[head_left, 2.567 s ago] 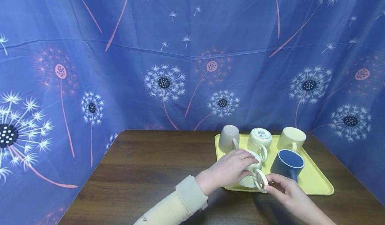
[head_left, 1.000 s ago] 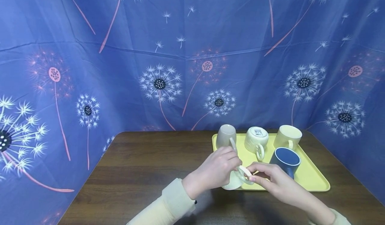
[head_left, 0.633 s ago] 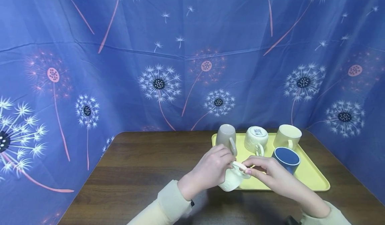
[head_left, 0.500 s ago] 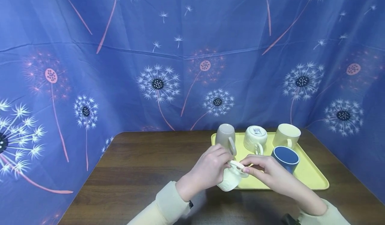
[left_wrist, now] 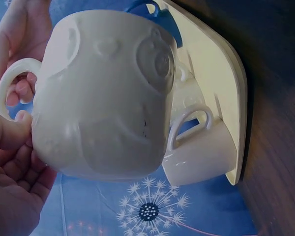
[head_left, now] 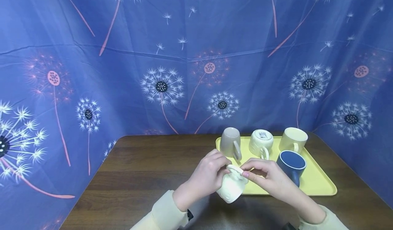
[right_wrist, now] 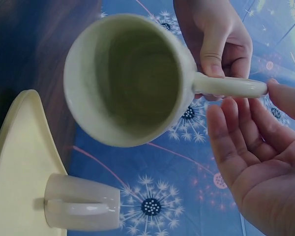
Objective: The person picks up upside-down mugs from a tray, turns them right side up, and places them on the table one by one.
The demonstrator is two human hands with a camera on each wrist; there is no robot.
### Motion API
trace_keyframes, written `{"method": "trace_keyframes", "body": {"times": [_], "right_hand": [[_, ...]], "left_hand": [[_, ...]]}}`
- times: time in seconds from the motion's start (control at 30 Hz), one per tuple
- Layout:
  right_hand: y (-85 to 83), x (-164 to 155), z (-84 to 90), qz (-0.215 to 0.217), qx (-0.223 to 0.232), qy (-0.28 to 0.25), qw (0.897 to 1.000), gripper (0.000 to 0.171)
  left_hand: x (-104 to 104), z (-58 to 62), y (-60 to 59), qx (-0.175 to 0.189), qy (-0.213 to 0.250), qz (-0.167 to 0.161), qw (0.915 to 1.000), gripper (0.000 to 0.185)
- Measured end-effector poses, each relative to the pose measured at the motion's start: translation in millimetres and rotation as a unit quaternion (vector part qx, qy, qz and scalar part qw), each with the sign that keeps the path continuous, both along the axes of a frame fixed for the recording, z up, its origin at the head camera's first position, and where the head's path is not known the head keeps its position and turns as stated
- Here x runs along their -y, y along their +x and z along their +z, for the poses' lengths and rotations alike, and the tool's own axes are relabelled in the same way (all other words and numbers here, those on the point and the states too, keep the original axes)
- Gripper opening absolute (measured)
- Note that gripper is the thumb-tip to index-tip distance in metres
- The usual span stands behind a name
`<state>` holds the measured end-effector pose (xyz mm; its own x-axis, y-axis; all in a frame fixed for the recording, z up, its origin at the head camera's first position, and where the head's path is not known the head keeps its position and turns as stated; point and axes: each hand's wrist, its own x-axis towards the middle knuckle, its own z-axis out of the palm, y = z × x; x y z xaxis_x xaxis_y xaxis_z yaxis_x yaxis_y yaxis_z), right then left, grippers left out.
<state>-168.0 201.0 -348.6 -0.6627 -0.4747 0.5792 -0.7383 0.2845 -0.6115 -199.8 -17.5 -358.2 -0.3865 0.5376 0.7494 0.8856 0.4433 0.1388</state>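
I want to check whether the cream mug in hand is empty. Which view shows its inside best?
The right wrist view: it looks straight into the cream mug, showing a bare inside. The left wrist view shows only its embossed outer wall; the head view shows its outside between both hands.

A tray [head_left: 319, 187] sits on the table's [head_left: 138, 175] right half, carrying four mugs [head_left: 291, 163] (three along its far edge, one nearer). Before its left end, both hands [head_left: 208, 175] hold a fifth mug [head_left: 230, 189].
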Motion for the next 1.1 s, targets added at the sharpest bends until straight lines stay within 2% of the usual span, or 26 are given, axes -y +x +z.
{"method": "trace_keyframes", "body": {"times": [0.17, 0.33, 0.57, 0.8, 1.1], "right_hand": [[3.1, 2.3, -3.8, -0.007, 0.008, -0.019, 1.000, 0.025], [3.9, 6.9, -9.6, -0.007, -0.017, -0.039, 0.999, 0.030], [5.6, 14.8, -16.5, -0.076, -0.077, -0.019, 0.994, 0.040], [6.4, 22.7, -26.5, -0.122, -0.101, -0.048, 0.986, 0.044], [7.9, 28.5, -26.7, -0.154, -0.040, -0.072, 0.985, 0.037]], "left_hand": [[5.6, 2.1, 4.3, 0.030, 0.030, 0.006, 0.9991, 0.017], [9.4, 2.5, 7.4, 0.040, 0.050, 0.013, 0.9979, 0.016], [14.2, 2.3, 12.9, 0.068, 0.086, 0.016, 0.9938, 0.016], [17.5, 0.6, 16.5, 0.092, 0.109, 0.028, 0.9894, 0.013], [20.2, 1.0, 22.7, 0.089, 0.135, 0.018, 0.9866, 0.013]]}}
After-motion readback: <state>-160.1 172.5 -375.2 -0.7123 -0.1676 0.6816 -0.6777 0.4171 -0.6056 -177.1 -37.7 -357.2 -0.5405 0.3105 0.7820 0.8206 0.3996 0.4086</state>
